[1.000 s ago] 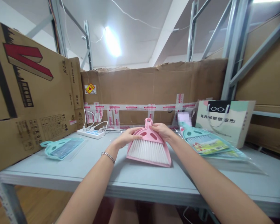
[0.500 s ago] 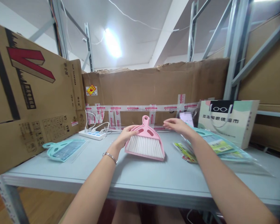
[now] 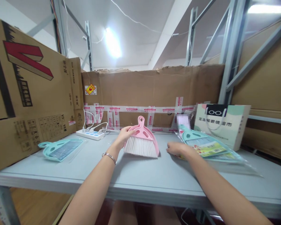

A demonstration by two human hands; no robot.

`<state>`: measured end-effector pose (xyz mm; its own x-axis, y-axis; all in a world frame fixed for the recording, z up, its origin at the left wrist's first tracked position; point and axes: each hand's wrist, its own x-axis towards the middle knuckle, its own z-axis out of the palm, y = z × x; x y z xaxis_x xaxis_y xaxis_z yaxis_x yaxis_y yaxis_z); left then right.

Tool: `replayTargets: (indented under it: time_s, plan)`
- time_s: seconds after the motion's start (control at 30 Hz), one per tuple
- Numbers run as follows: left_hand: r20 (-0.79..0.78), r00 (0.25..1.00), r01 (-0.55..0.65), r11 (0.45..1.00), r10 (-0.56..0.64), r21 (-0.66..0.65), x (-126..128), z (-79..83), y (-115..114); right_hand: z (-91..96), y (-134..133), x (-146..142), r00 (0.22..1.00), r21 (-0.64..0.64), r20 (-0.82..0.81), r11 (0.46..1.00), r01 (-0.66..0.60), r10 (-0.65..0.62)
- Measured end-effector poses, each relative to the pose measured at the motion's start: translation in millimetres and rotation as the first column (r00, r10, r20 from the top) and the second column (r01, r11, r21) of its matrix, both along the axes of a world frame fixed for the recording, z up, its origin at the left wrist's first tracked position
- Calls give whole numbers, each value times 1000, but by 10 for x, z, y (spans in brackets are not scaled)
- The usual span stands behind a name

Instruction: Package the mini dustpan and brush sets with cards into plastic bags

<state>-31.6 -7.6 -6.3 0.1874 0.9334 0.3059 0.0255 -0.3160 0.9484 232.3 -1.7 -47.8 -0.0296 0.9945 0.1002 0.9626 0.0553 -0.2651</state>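
A pink dustpan with a white-bristled brush nested in it (image 3: 142, 140) is tilted up on the grey table (image 3: 140, 178). My left hand (image 3: 124, 136) grips its left edge. My right hand (image 3: 176, 148) lies low on the table to the right of the pink set, fingers stretched toward it and holding nothing. Its wrist rests against a pile of teal dustpan sets in clear bags (image 3: 207, 146).
One more bagged teal dustpan set (image 3: 61, 148) lies at the left. A white power strip (image 3: 91, 134) with cables sits at the back. Cardboard walls (image 3: 152, 93) close off the back and left. A printed paper bag (image 3: 221, 123) stands at the right.
My right hand let go of the pink dustpan, swung right toward the bagged pile, then came down onto the table. My left hand kept hold and the pink set shifted slightly left.
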Motion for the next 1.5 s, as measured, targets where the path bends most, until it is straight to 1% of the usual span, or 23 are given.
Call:
replayTargets:
  time_s: [0.17, 0.23, 0.33, 0.53, 0.67, 0.73, 0.77, 0.87, 0.9, 0.93, 0.97, 1.0, 1.03, 1.07, 1.1, 1.13, 1.17, 1.2, 1.27, 1.33, 1.37, 1.43, 1.5]
  plan:
    - [-7, 1000, -7, 1000, 7, -10, 6, 4, -10, 113, 25, 110, 994, -37, 48, 994, 98, -96]
    - [-20, 1000, -13, 1000, 13, -9, 3, -1, -4, 121, 15, 138, 992, -91, 54, 989, 116, -111]
    - [-24, 1000, -17, 1000, 17, -16, 2, -5, 5, 104, -7, 127, 994, -164, 45, 981, 104, -98]
    - [-1, 1000, -5, 1000, 4, -28, 8, -11, 6, 131, -13, 97, 995, -107, 13, 989, 98, -98]
    - [32, 999, 6, 998, -4, -70, 4, -33, 28, 156, 23, 146, 994, -188, -1, 976, 111, -114]
    - [54, 999, 0, 994, 6, -108, 4, -37, 37, 145, 51, 169, 992, -220, -40, 969, 112, -124]
    - [68, 998, 4, 993, 5, -122, 5, -36, 41, 134, 64, 176, 988, -209, -87, 972, 105, -125]
    - [120, 993, 9, 991, 8, -137, 10, -33, 52, 101, 73, 152, 957, -108, -271, 991, 79, -106]
    - [135, 990, -6, 990, 25, -143, 12, -37, 60, 98, 63, 120, 928, -71, -364, 996, 58, -80]
    - [151, 987, -29, 989, 51, -148, 14, -46, 70, 103, 48, 71, 876, -36, -481, 999, 22, -37]
    - [164, 983, -58, 986, 83, -154, 18, -62, 83, 114, 28, 3, 789, 3, -614, 1000, -28, 24]
    - [178, 978, -83, 984, 112, -159, 23, -84, 98, 129, 5, -82, 662, 54, -744, 995, -83, 95]
    - [196, 972, -100, 981, 133, -168, 30, -111, 114, 146, -19, -184, 497, 117, -852, 985, -123, 163]
    - [218, 965, -104, 977, 144, -185, 41, -141, 130, 160, -44, -299, 334, 185, -916, 973, -137, 221]
    - [241, 960, -93, 973, 143, -210, 57, -171, 142, 167, -69, -422, 215, 239, -941, 963, -123, 261]
    - [268, 955, -65, 969, 130, -238, 78, -198, 149, 164, -91, -545, 142, 282, -946, 956, -79, 290]
    - [298, 949, -23, 964, 105, -266, 105, -220, 149, 150, -113, -663, 115, 320, -941, 947, -10, 319]
    - [335, 939, 27, 959, 72, -281, 137, -233, 141, 124, -132, -769, 131, 357, -929, 932, 71, 346]
    - [420, 907, 121, 954, 6, -274, 218, -237, 101, 55, -164, -927, 235, 454, -882, 869, 196, 408]
    - [496, 867, 197, 947, -48, -253, 308, -218, 42, -14, -185, -1004, 345, 544, -823, 803, 244, 452]
    - [528, 846, 228, 943, -70, -242, 352, -207, 12, -41, -190, -1017, 379, 570, -802, 780, 257, 462]
    - [572, 813, 274, 939, -109, -209, 423, -191, -40, -76, -184, -1009, 407, 583, -793, 758, 292, 453]
    - [577, 807, 285, 940, -130, -186, 464, -193, -75, -96, -159, -984, 398, 569, -806, 756, 324, 437]
